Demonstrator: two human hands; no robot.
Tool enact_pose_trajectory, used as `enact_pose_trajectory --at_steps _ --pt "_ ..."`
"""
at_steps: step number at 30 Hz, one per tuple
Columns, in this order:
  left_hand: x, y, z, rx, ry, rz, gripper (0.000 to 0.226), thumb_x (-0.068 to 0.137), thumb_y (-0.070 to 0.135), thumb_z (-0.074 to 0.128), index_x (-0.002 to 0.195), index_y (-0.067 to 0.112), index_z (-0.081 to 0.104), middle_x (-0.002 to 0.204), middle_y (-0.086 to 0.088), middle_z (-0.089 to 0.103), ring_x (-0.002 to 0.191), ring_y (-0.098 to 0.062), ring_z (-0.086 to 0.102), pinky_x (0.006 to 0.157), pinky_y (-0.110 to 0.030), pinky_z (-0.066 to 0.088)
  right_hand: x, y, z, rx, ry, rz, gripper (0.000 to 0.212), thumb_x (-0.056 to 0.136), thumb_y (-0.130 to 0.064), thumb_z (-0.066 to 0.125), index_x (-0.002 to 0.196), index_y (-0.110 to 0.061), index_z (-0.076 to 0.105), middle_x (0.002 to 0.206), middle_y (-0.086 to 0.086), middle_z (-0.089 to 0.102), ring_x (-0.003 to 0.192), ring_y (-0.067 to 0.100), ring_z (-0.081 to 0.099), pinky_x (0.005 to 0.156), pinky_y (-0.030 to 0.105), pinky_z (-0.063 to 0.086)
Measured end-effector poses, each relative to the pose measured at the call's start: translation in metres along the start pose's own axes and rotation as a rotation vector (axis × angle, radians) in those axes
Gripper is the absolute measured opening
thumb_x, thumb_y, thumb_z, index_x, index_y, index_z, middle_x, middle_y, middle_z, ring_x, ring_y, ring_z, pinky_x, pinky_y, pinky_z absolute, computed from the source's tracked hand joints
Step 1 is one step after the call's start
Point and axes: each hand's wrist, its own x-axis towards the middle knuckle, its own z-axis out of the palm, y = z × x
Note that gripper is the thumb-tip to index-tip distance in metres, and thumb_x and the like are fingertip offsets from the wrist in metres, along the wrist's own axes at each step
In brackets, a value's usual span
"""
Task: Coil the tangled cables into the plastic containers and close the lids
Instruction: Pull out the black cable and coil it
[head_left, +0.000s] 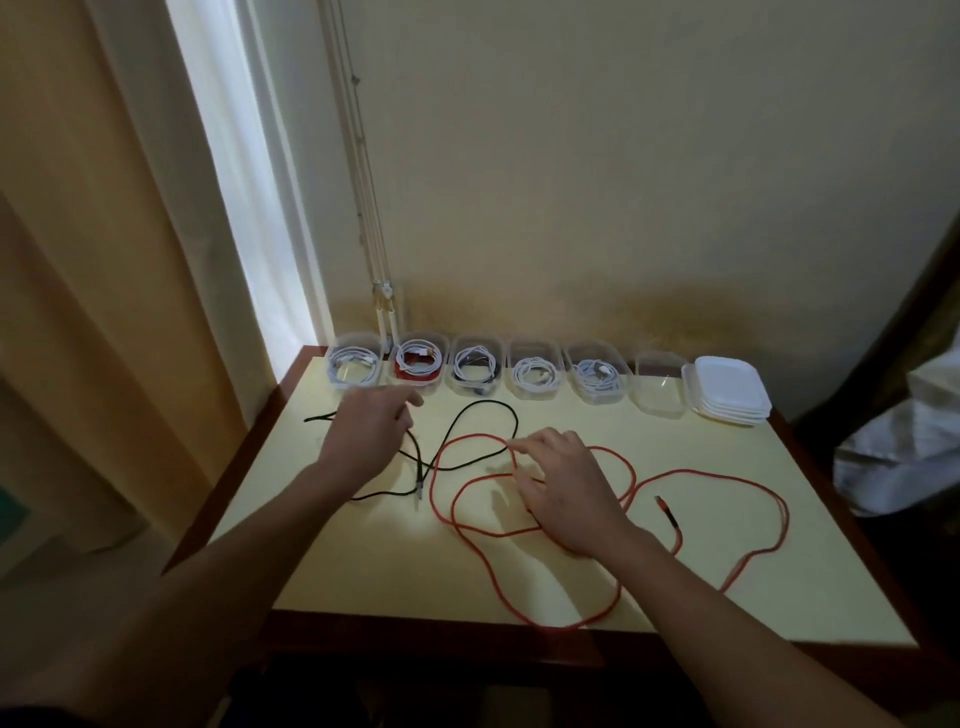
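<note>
Against the wall, five open containers hold coiled cables.

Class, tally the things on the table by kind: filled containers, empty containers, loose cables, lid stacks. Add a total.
Filled containers: 5
Empty containers: 1
Loose cables: 2
Lid stacks: 1
Total: 9
</note>
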Motion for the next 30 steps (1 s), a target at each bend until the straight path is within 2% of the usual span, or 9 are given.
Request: enact_pose_trajectory --at_steps 5,8,11,14,16,19,24,28,30 --pt "0.013 0.063 -0.045 -0.218 0.016 0.185 0.017 0.083 0.003 0.072 0.089 0.018 0.076 0.068 0.013 0.070 0.076 -0.003 0.066 0.079 0.000 0.035 0.003 -0.052 -0.033 0.320 -0.056 -0.030 0.044 0.103 -0.042 0.055 0.140 -0.020 0.060 0.108 -0.013 0.067 0.088 0.010 0.062 0.090 0.034 0.051" --pt "0.007 0.093 -0.059 -0.336 -0.029 0.245 0.019 0.082 0.002 0.070 0.090 0.018 0.075 0.072 0.012 0.072 0.080 -0.002 0.068 0.082 -0.010 0.045 -0.004 -0.069 -0.050 0.460 -0.033 -0.006 0.025 0.102 -0.039 0.059 0.100 -0.020 0.075 0.088 -0.004 0.074 0.074 0.012 0.067 0.075 0.033 0.054" --pt "-0.011 0.117 -0.060 -0.302 0.163 0.233 0.033 0.080 0.003 0.067 0.108 0.021 0.070 0.103 0.012 0.069 0.100 -0.003 0.061 0.093 -0.023 0.046 -0.013 -0.073 -0.066 0.561 -0.026 0.035 0.026 0.099 -0.034 0.064 0.084 -0.017 0.075 0.067 0.000 0.072 0.055 0.003 0.062 0.059 0.021 0.046" --pt "-0.037 0.137 -0.051 -0.440 0.337 -0.151 0.029 0.091 0.027 0.067 0.118 0.022 0.059 0.118 0.006 0.056 0.112 -0.011 0.053 0.099 -0.029 0.044 -0.025 -0.076 -0.085 0.500 0.077 0.029 0.022 0.096 -0.033 0.068 0.082 -0.018 0.077 0.059 0.002 0.070 0.051 0.001 0.060 0.056 0.016 0.040" --pt "-0.047 0.156 -0.055 -0.764 0.088 -0.448 0.039 0.095 0.058 0.052 0.107 0.023 0.063 0.110 0.003 0.065 0.103 -0.014 0.060 0.096 -0.037 0.050 -0.034 -0.080 -0.095 0.440 0.142 0.007 0.022 0.094 -0.032 0.071 0.078 -0.018 0.076 0.057 0.001 0.069 0.050 0.001 0.061 0.055 0.014 0.040" --pt "-0.063 0.176 -0.063 -0.789 -0.168 -0.290 0.052 0.103 0.054 0.038 0.075 0.021 0.066 0.074 -0.002 0.069 0.070 -0.019 0.064 0.071 -0.038 0.050 -0.049 -0.088 -0.107 0.350 0.158 -0.079 0.016 0.095 -0.023 0.069 0.082 -0.017 0.076 0.059 -0.003 0.070 0.052 0.005 0.066 0.060 0.023 0.049" --pt "-0.091 0.199 -0.113 -0.838 -0.162 -0.176 0.038 0.108 0.029 0.042 0.097 0.007 0.072 0.084 -0.005 0.074 0.069 -0.009 0.067 0.058 -0.019 0.047 -0.090 -0.113 -0.166 -0.002 -0.073 -0.185 0.019 0.096 -0.036 0.067 0.084 -0.026 0.076 0.069 -0.012 0.069 0.064 0.011 0.068 0.067 0.027 0.054" --pt "-0.112 0.231 -0.168 -0.877 -0.291 -0.083 0.041 0.108 0.030 0.039 0.086 0.004 0.062 0.059 0.001 0.050 0.048 -0.011 0.046 0.044 -0.018 0.033 -0.119 -0.137 -0.212 -0.046 0.449 -0.269 0.022 0.093 -0.042 0.065 0.103 -0.026 0.075 0.090 -0.010 0.065 0.080 0.009 0.053 0.077 0.026 0.045" --pt "-0.115 0.246 -0.193 -1.006 -0.312 -0.072 0.038 0.107 0.027 0.041 0.077 0.011 0.057 0.053 0.005 0.032 0.044 -0.009 0.027 0.043 -0.020 0.021 -0.121 -0.143 -0.224 0.068 0.474 -0.339 0.038 0.095 -0.045 0.059 0.126 -0.024 0.068 0.111 -0.007 0.063 0.101 0.008 0.054 0.091 0.024 0.040"
